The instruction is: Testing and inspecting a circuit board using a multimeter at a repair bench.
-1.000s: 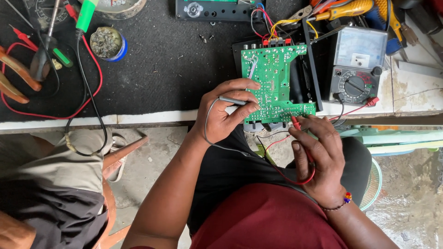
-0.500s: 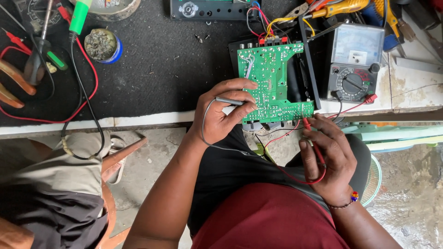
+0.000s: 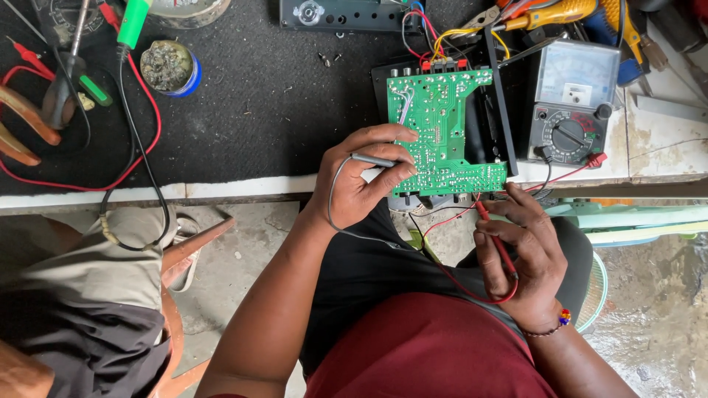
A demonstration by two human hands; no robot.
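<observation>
A green circuit board (image 3: 439, 121) lies solder side up at the front edge of the bench, over a black chassis. My left hand (image 3: 361, 180) holds a grey test probe (image 3: 376, 160) against the board's lower left part. My right hand (image 3: 525, 250) grips a red test probe (image 3: 493, 234) whose tip points up at the board's lower right edge. Red and black leads run from the probes to an analogue multimeter (image 3: 574, 103) just right of the board.
A black mat (image 3: 251, 103) covers the bench. On it lie a small solder tin (image 3: 169, 66), pliers with orange handles (image 3: 22, 129), red and black cables and a black panel (image 3: 346, 13). Screwdrivers sit at top right. Another person's leg (image 3: 81, 295) is at the left.
My right hand has shifted slightly down and right with the red probe. My left hand stays on the board with the grey probe.
</observation>
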